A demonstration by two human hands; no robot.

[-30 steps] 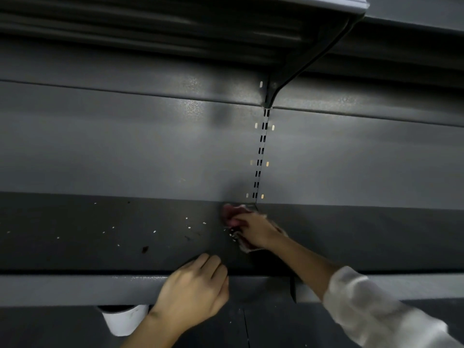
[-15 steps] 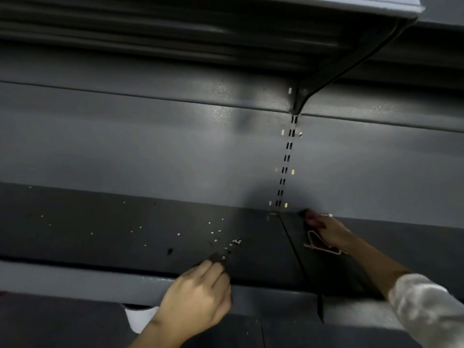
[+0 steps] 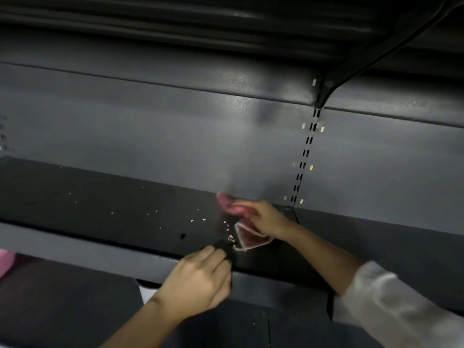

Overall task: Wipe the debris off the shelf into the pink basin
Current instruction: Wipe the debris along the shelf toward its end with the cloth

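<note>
With our right hand we kept a grip bunched round the pink cloth, its loose corner trailing on the shelf to herd the debris nearward. Our left hand waited at the near lip, fingers curled round something dark, seemingly as a catcher. The pink basin showed only at the far-left edge, below.

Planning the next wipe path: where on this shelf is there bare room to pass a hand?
Free: shelf right of the slotted upright, and behind the crumbs along the back panel. Crowded: the front lip, where the left hand and the right hand gripping the pink cloth flank the crumb pile.
</note>
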